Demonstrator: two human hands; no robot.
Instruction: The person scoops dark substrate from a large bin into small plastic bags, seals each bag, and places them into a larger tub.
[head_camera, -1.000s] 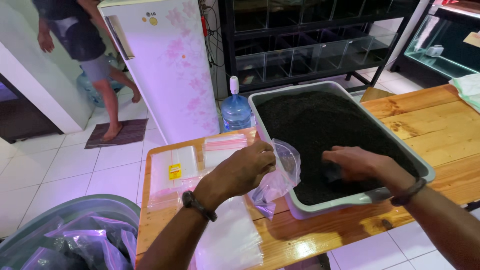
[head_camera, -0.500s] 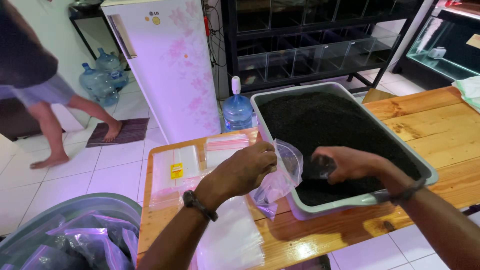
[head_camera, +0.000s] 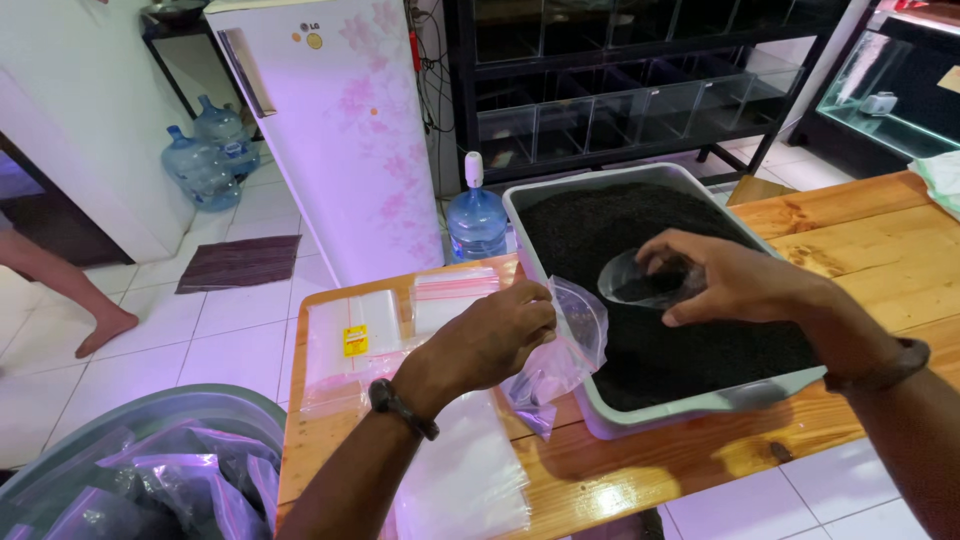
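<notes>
Hands: left grips bag – right w/ cup just beside.

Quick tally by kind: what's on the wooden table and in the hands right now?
Grey tray of black granules: 1
Clear scoop cup, in the right hand: 1
Open clear bag, held by the left hand: 1
Stacks of flat clear bags: 3 ()
Total: 6

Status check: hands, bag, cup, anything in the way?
Left hand holds clear bag open at tray edge. Right hand holds clear cup over black grains. Nothing between cup and bag.
</notes>
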